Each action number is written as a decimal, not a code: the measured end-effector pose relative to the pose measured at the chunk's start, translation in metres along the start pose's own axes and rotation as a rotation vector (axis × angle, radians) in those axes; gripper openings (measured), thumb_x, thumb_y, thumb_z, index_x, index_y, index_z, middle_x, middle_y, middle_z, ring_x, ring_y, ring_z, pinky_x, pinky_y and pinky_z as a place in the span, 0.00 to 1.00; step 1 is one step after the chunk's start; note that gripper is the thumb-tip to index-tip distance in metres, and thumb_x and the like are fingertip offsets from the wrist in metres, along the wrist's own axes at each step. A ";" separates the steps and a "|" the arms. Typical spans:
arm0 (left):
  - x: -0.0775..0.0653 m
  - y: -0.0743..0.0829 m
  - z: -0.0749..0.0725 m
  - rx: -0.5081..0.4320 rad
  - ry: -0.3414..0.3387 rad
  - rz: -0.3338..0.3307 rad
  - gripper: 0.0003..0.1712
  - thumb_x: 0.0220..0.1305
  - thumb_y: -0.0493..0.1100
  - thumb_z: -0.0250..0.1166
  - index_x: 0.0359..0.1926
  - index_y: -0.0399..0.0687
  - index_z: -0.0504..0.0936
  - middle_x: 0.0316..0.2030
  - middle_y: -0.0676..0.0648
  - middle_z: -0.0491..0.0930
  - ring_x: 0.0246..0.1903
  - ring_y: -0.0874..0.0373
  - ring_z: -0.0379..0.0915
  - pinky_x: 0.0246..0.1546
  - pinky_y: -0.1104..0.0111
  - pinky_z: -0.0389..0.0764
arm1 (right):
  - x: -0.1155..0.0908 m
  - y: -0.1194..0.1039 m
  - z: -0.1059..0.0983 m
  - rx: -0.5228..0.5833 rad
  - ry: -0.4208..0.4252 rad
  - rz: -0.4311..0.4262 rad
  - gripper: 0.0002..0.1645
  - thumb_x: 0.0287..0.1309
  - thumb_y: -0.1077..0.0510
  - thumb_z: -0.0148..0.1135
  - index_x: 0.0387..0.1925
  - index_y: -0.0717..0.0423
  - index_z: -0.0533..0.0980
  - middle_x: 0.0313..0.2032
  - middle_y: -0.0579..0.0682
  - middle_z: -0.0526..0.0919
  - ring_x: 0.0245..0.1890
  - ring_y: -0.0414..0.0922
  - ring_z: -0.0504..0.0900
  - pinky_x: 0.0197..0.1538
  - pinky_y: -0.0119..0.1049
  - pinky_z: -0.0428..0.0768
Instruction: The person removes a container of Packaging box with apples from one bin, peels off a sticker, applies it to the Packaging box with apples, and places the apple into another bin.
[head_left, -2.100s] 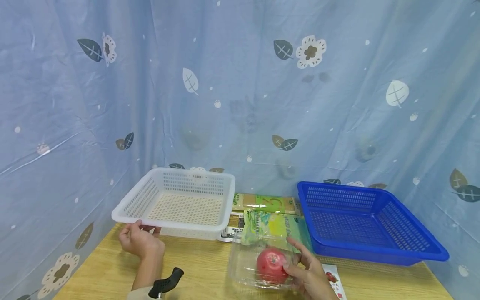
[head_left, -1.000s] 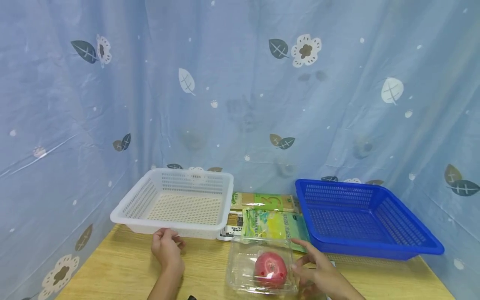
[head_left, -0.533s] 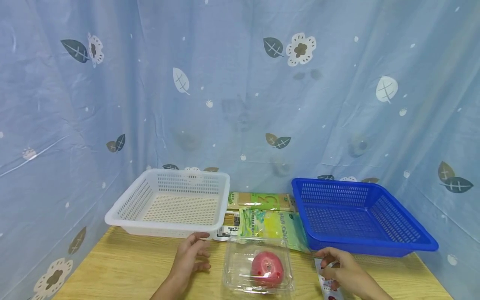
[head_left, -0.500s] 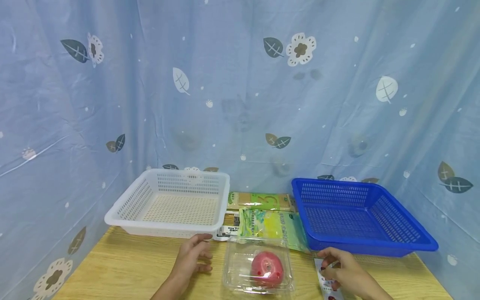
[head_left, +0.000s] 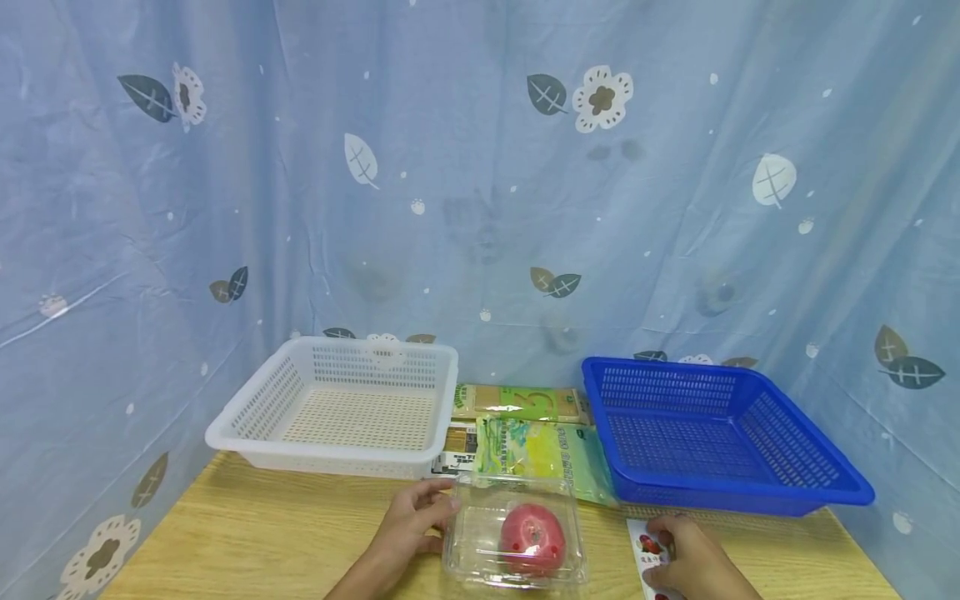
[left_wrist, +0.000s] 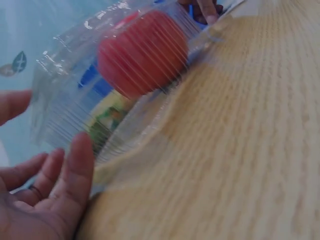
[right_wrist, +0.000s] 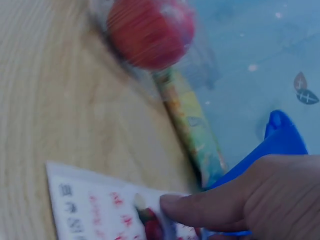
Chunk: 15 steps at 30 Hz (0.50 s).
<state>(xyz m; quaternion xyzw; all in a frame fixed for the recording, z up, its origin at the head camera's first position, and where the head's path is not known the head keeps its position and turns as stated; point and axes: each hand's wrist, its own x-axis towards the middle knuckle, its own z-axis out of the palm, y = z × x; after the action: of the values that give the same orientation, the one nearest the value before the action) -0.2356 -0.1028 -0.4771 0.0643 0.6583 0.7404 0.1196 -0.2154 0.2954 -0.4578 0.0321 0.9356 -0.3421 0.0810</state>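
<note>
A clear plastic box (head_left: 476,533) stands at the table's front middle, with a red, tomato-like fruit (head_left: 532,537) inside. My left hand (head_left: 412,529) is at the box's left side, thumb and fingers spread, fingertips right at the wall. In the left wrist view the thumb (left_wrist: 77,167) overlaps the box's ribbed side. A white printed packet (head_left: 637,542) with red fruit pictures lies to the right. My right hand (head_left: 693,558) reaches over this packet, fingers bent and apart from the thumb. The right wrist view puts the thumb (right_wrist: 200,207) over the packet's edge; the other fingers are mostly hidden.
A white basket (head_left: 330,460) stands at the left, a blue basket (head_left: 720,492) at the right. Between them lie a yellow-green bag (head_left: 543,454), a brown-green package (head_left: 517,402) and a black-and-white package (head_left: 457,446). A blue curtain (head_left: 450,167) hangs close behind.
My left hand has left the white basket's front rim and moved right to the box. My right hand has let go of the box and moved right to the printed packet.
</note>
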 end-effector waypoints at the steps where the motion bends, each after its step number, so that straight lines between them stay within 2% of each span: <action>1: 0.000 -0.001 0.000 -0.003 0.004 0.009 0.34 0.68 0.44 0.66 0.67 0.28 0.67 0.41 0.47 0.76 0.33 0.59 0.74 0.29 0.67 0.85 | 0.000 0.002 0.001 -0.027 0.020 -0.031 0.33 0.36 0.63 0.84 0.48 0.66 0.80 0.38 0.49 0.79 0.39 0.46 0.77 0.42 0.44 0.82; 5: 0.000 -0.006 -0.002 -0.024 0.006 0.039 0.32 0.68 0.42 0.66 0.65 0.27 0.70 0.38 0.49 0.76 0.32 0.60 0.75 0.30 0.66 0.86 | 0.000 0.010 0.005 -0.148 0.129 -0.177 0.34 0.28 0.58 0.87 0.44 0.59 0.82 0.37 0.47 0.80 0.40 0.45 0.77 0.44 0.43 0.80; 7: 0.000 -0.007 -0.002 -0.029 -0.003 0.046 0.31 0.67 0.42 0.67 0.65 0.27 0.71 0.36 0.50 0.76 0.30 0.62 0.75 0.30 0.67 0.86 | 0.000 0.015 0.006 -0.195 0.157 -0.224 0.33 0.26 0.56 0.88 0.41 0.57 0.82 0.37 0.47 0.80 0.40 0.45 0.77 0.44 0.42 0.79; 11: 0.000 -0.008 -0.002 -0.052 -0.024 0.069 0.31 0.67 0.42 0.67 0.64 0.27 0.71 0.34 0.52 0.77 0.29 0.65 0.75 0.31 0.70 0.85 | 0.002 0.019 0.006 -0.206 0.167 -0.223 0.31 0.27 0.56 0.88 0.38 0.56 0.81 0.36 0.45 0.79 0.39 0.43 0.76 0.41 0.38 0.78; 15: -0.001 -0.007 -0.001 -0.071 -0.044 0.079 0.32 0.68 0.41 0.66 0.65 0.25 0.69 0.34 0.52 0.77 0.29 0.65 0.75 0.31 0.71 0.85 | 0.001 0.020 0.007 -0.148 0.176 -0.175 0.32 0.26 0.58 0.87 0.38 0.57 0.80 0.35 0.44 0.79 0.36 0.40 0.75 0.40 0.34 0.77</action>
<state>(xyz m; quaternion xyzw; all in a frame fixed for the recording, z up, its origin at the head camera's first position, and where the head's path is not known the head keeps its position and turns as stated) -0.2345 -0.1036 -0.4846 0.1024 0.6259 0.7657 0.1070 -0.2129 0.3059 -0.4758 -0.0256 0.9610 -0.2738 -0.0293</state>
